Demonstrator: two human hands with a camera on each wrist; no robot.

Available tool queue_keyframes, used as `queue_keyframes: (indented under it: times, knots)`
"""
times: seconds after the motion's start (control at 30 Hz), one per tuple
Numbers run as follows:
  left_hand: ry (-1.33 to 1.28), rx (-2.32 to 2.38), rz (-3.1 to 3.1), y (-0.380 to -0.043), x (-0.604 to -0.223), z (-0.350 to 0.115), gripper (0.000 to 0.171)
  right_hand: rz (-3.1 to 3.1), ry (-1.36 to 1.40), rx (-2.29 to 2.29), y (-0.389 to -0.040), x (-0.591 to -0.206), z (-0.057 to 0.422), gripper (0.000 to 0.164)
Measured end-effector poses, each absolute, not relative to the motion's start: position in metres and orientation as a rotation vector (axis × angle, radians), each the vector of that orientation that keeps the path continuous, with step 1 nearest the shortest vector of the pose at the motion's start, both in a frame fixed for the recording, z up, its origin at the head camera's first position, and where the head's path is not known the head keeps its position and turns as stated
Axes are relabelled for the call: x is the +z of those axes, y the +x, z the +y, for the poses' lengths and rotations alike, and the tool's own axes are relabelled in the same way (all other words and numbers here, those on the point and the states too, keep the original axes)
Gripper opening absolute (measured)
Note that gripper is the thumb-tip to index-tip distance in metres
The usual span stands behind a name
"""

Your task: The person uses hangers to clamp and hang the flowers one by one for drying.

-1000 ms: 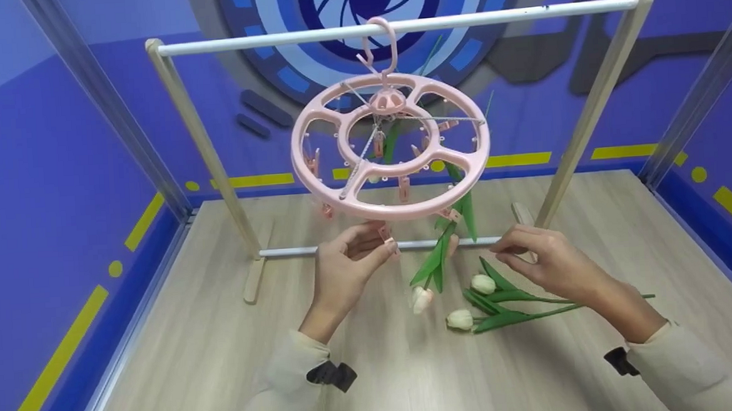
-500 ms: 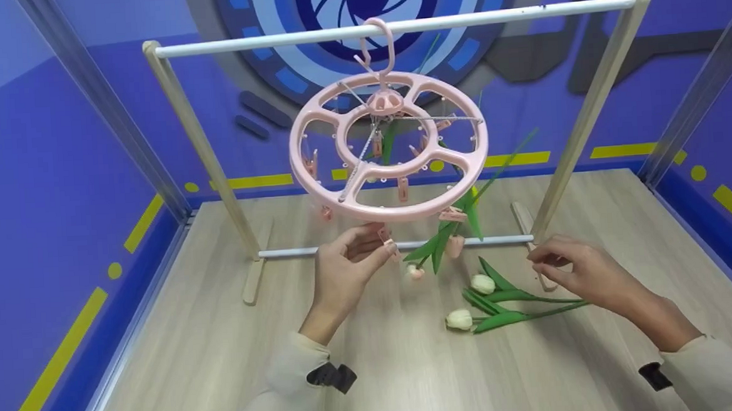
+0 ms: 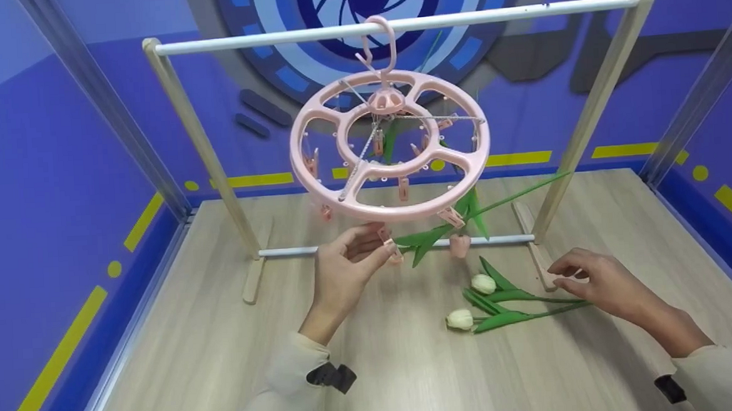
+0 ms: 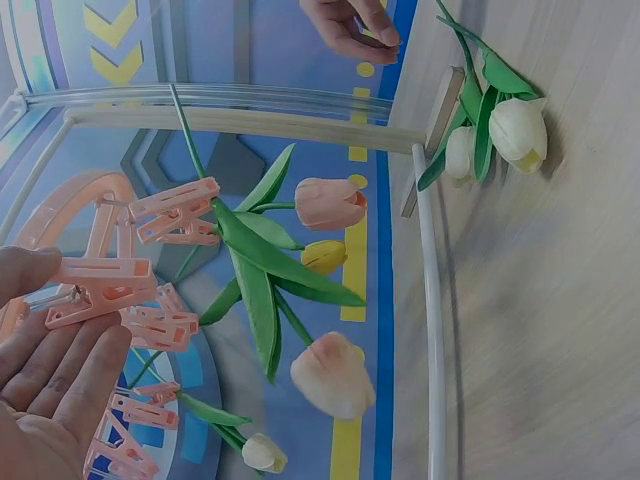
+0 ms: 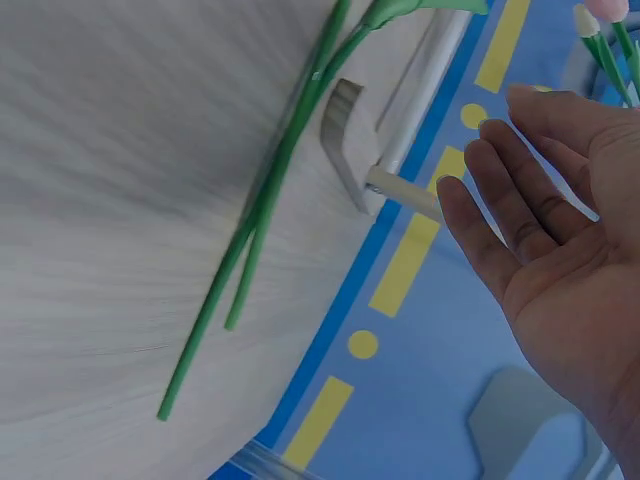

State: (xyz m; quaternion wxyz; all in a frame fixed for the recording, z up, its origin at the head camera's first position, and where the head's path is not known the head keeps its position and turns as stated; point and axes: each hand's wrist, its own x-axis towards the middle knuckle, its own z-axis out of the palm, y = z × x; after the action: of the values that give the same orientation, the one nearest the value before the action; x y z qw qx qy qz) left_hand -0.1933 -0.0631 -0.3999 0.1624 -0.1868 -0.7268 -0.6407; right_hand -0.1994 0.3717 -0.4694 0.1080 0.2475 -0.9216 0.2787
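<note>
My left hand (image 3: 344,272) pinches a pink clothespin (image 4: 105,285) between thumb and fingers at the near rim of a round pink clip hanger (image 3: 398,214). Head down from other clips hang several artificial tulips: a pink one (image 4: 330,204), a yellow one (image 4: 324,257), a pale pink one (image 4: 334,376) and a white one (image 4: 264,453). In the head view the pale bloom is hidden behind the left hand, its stem slanting up to the right. My right hand (image 3: 611,283) holds nothing, fingers loosely bent, close over the stems of two white tulips (image 3: 460,319) lying on the table.
The hanger's hook (image 3: 393,47) hangs on the white top bar (image 3: 488,19) of a wooden rack (image 3: 599,112). A lower white bar (image 3: 287,252) crosses near the table (image 3: 374,368). Patterned blue panels (image 3: 41,216) stand around the sides and back.
My right hand has moved right and down, away from the hanger. The hanging pale tulip has swung, its bloom going left and up and its stem tipping right. The left hand stays put.
</note>
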Motion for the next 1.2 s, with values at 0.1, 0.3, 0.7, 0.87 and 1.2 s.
queue_keyframes:
  times: [0.1,0.3,0.7,0.87,1.2]
  knots:
    - [-0.534,-1.831,-2.070,-0.193,-0.399,-0.063,0.035,-2.771,0.694,0.813,-0.199,-0.474,0.375,0.018]
    - [-0.539,-1.852,-2.057,-0.194,-0.400,-0.063,0.034,-2.884,0.678,0.829,-0.199,-0.483,0.378,0.015]
    - [-0.539,-1.853,-2.060,-0.194,-0.399,-0.064,0.036,-2.960,0.785,0.898,-0.195,-0.499,0.383,0.023]
    - [-0.534,-1.858,-2.064,-0.194,-0.399,-0.064,0.034,-2.977,0.837,0.848,-0.196,-0.503,0.385,0.022]
    - [-0.528,-1.868,-2.059,-0.194,-0.399,-0.064,0.035,-3.035,0.809,0.774,-0.195,-0.506,0.384,0.023]
